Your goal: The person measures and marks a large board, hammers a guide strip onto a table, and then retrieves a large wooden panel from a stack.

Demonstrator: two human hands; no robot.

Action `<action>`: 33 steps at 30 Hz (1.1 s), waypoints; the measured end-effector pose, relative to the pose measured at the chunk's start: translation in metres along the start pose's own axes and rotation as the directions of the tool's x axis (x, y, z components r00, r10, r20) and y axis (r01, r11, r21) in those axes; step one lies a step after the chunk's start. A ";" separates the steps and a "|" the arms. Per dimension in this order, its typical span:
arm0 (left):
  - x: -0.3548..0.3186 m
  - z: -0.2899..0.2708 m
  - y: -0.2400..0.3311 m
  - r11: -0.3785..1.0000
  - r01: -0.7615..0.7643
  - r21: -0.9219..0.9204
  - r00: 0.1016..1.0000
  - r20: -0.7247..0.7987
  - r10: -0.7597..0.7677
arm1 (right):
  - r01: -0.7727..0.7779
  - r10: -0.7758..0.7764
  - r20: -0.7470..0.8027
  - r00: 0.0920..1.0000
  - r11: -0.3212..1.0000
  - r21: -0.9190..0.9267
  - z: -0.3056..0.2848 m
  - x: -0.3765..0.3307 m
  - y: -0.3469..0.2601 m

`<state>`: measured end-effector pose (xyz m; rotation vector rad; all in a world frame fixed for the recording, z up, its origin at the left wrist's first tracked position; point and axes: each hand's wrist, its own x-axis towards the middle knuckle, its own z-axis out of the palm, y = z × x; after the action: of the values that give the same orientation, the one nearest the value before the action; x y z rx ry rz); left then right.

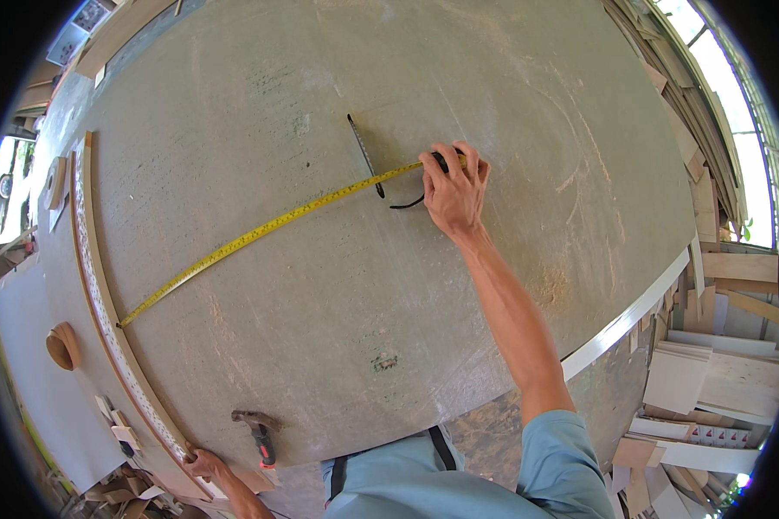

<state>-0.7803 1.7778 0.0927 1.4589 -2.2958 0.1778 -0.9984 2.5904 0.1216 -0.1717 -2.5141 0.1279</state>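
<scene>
My right hand (457, 192) is closed round a tape measure (446, 162) over the middle of the board-topped table (493, 329). From it the yellow tape blade (260, 232) runs out to the left, its end at a long wooden strip (104, 294) with a pale, speckled face. A black wrist strap (408, 204) trails from the tape's case. The blade crosses a narrow dark slot (363, 151) in the tabletop. At the near left, my left hand (206, 465) grips the strip's near end. A claw hammer (260, 437) with a black-and-red handle lies just right of that hand.
A roll of brown tape (62, 346) and small wood offcuts (121, 428) lie left of the strip. Stacked boards (679, 112) lean at the far right, above white panels (679, 376) and scraps. A white edge strip (623, 324) borders the table's right near side.
</scene>
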 end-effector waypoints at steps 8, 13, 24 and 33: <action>-0.004 -0.011 0.013 1.000 0.014 0.004 1.000 0.021 -0.014 | -0.001 0.001 -0.001 1.000 1.000 0.004 -0.001 0.001 0.002; -0.012 -0.022 0.029 0.998 0.053 -0.033 0.997 0.052 -0.051 | -0.027 0.027 0.025 0.999 1.000 -0.001 -0.001 -0.001 -0.001; -0.007 -0.022 0.024 0.994 0.083 -0.077 0.995 0.064 -0.078 | -0.024 0.023 0.029 0.999 0.999 0.021 -0.002 -0.001 0.001; -0.031 -0.059 0.066 0.991 0.106 -0.085 0.985 0.143 -0.093 | -0.024 0.023 0.033 0.999 1.000 0.019 -0.001 -0.003 0.003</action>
<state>-0.8116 1.8517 0.1408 1.5791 -2.2980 -0.0613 -0.9951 2.5932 0.1197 -0.1926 -2.5434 0.1656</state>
